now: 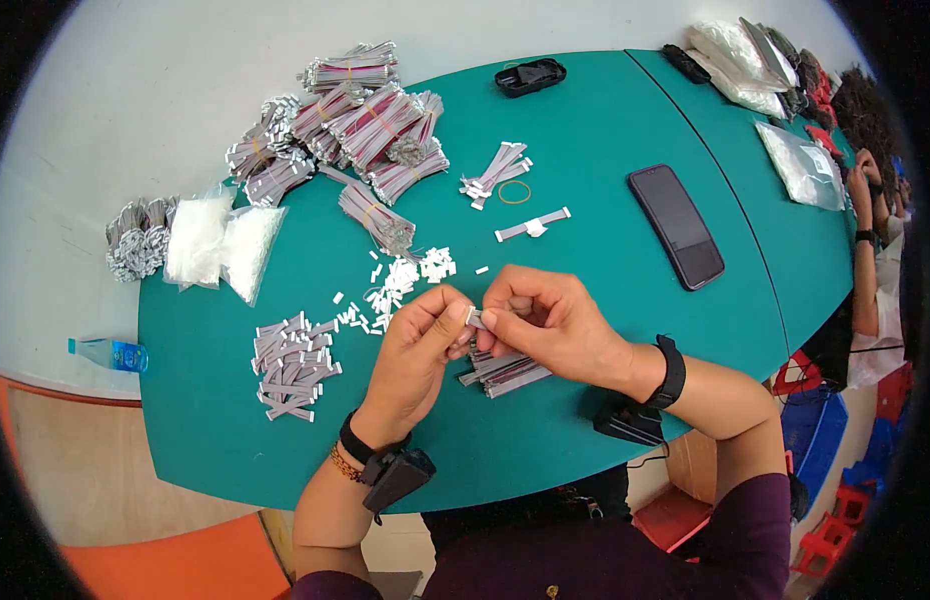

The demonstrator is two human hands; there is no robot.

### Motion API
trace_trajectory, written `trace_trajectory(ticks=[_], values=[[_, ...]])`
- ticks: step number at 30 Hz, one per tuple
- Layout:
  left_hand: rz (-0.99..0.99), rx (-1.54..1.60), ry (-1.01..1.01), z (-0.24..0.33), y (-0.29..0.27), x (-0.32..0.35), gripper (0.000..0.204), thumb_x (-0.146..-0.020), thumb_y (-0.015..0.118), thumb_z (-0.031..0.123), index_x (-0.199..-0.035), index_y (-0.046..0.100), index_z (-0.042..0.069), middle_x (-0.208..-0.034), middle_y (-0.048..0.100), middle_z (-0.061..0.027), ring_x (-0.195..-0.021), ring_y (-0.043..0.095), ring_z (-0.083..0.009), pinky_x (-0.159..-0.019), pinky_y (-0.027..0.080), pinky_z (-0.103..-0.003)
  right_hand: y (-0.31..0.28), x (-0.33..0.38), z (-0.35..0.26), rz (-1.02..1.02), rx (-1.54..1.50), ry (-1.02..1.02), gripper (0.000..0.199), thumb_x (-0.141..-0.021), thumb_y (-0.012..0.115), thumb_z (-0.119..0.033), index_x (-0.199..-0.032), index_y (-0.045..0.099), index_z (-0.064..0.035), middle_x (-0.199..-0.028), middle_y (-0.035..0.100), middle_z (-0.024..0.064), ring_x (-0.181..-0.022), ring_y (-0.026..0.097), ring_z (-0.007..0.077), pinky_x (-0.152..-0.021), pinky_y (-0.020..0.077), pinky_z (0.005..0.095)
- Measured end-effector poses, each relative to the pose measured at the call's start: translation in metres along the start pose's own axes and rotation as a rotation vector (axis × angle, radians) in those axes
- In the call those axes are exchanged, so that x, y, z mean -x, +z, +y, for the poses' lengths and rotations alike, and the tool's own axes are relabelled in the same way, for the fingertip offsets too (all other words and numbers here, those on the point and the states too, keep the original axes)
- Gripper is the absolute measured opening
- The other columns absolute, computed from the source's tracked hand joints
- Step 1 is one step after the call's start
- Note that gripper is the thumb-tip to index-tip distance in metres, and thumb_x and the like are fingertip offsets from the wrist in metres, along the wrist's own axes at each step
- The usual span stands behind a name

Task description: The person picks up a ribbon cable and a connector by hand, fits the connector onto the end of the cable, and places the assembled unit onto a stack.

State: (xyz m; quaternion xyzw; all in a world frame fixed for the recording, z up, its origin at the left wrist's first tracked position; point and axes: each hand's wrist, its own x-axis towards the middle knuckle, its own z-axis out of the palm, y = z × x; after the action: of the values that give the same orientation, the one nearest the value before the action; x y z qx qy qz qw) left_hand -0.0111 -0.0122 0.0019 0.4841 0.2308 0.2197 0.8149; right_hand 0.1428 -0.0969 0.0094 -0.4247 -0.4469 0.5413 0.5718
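Between my hands is a short grey ribbon cable (475, 318) with a white connector at its end. My left hand (417, 345) pinches it at the connector, thumb on top. From the other side, my right hand (560, 325) grips the cable between thumb and forefinger. Most of the cable is hidden by my fingers. Under my right hand lies a bundle of grey and purplish ribbon cables (507, 372), partly covered. Just beyond my hands are loose small white connectors (393, 288). To the left of my left hand is a loose pile of short ribbon cables (297, 368).
Banded cable bundles (373, 125) are heaped at the back left, near bags of white parts (225, 240) and a bottle (110, 354). A phone (677, 227) lies on the right of the green table (585, 130). Another person's hand (861, 185) shows far right.
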Motion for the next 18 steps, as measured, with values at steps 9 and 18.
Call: trace_trajectory(ticks=[9,18], values=[[-0.019,-0.044,0.006,0.0009,-0.0003,-0.0002,0.021,-0.093,0.049,0.024,-0.081,0.051,0.006,-0.071,0.047,0.0018,-0.067,0.047,-0.0068,-0.061,0.034,-0.02,0.0,0.0007,0.0007,0.022,0.003,0.01,0.008,-0.09,0.051,-0.006,-0.084,0.051,-0.0012,-0.075,0.059,0.0029,-0.069,0.056,0.0048,-0.059,0.0472,0.0179],[0.006,-0.105,0.028,-0.0009,-0.0007,-0.0001,0.021,-0.092,0.05,0.024,-0.081,0.052,0.006,-0.071,0.046,0.0023,-0.066,0.044,-0.0061,-0.06,0.033,-0.02,0.0007,0.0008,0.0015,0.027,0.028,0.004,0.008,-0.09,0.051,-0.007,-0.084,0.051,-0.0014,-0.076,0.059,0.0029,-0.07,0.056,0.0049,-0.06,0.0473,0.0183]])
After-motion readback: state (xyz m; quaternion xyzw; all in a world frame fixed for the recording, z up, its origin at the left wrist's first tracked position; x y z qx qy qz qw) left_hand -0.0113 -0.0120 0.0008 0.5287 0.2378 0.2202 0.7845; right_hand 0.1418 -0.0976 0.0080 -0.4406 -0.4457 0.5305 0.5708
